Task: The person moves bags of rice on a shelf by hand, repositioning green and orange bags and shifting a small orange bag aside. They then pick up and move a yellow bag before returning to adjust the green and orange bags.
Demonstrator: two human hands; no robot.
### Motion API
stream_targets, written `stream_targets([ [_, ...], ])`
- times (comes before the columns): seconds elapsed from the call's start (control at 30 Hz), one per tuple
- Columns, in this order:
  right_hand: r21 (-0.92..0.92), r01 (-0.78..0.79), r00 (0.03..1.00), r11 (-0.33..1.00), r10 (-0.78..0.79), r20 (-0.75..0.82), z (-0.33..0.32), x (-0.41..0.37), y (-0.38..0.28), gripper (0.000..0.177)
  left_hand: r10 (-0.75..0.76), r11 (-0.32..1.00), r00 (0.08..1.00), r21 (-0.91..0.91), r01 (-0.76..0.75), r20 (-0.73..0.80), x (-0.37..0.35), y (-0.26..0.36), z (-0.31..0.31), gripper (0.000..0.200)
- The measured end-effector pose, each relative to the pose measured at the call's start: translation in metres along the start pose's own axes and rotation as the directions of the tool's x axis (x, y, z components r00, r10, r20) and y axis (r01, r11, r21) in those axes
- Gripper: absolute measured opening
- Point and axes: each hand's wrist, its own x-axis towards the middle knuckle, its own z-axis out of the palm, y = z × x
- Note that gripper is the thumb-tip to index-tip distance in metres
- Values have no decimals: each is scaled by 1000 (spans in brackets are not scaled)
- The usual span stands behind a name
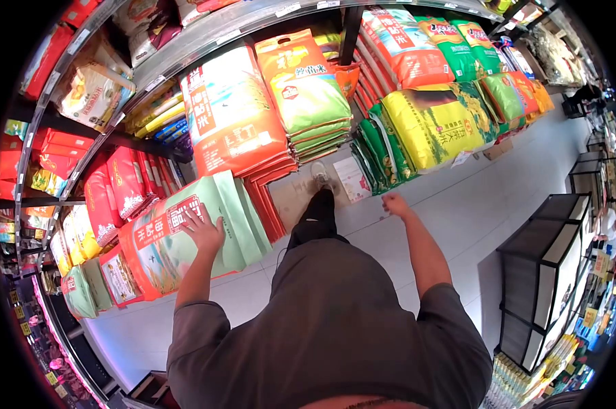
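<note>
My left hand (204,233) lies flat with fingers spread on a green and red rice bag (175,238) at the left. To the right, my right hand (394,204) hangs in the air over the floor with its fingers curled, and whether anything is in them is too small to tell. Beyond it lies a yellow rice bag (434,129) on a stack, with green bags (388,153) upright beside it. Between my hands, farther off, rise stacks topped by a red and white bag (229,112) and an orange and green bag (301,85).
Metal shelves (178,58) with more bags run along the far and left sides. My shoe (319,174) stands on the floor (383,252) between the stacks. A black-framed display stand (543,266) is at the right. A white and pink box (352,180) sits by the green bags.
</note>
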Motion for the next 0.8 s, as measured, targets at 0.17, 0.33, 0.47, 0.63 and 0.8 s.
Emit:
stream_targets([
  [0.17, -123, 95, 984, 988, -112, -136, -62, 76, -47, 27, -31, 999, 997, -23, 30, -75, 9, 6, 12, 79],
  [0.33, -284, -21, 918, 958, -94, -386, -128, 119, -109, 38, -169, 986, 984, 4, 169, -49, 34, 33, 6, 80],
  [0.47, -315, -132, 895, 940, -24, -446, -170, 156, -135, 43, -425, 905, 903, -3, 426, 57, 81, 58, 0, 78],
  [0.63, -308, -236, 882, 922, 70, -465, -183, 171, -136, 45, -581, 747, 770, -203, 633, 265, 170, 56, 4, 70],
  [0.8, -161, -252, 894, 954, 166, -415, -185, 171, -117, 47, -575, 670, 796, -448, 592, 192, 255, 74, 7, 67],
])
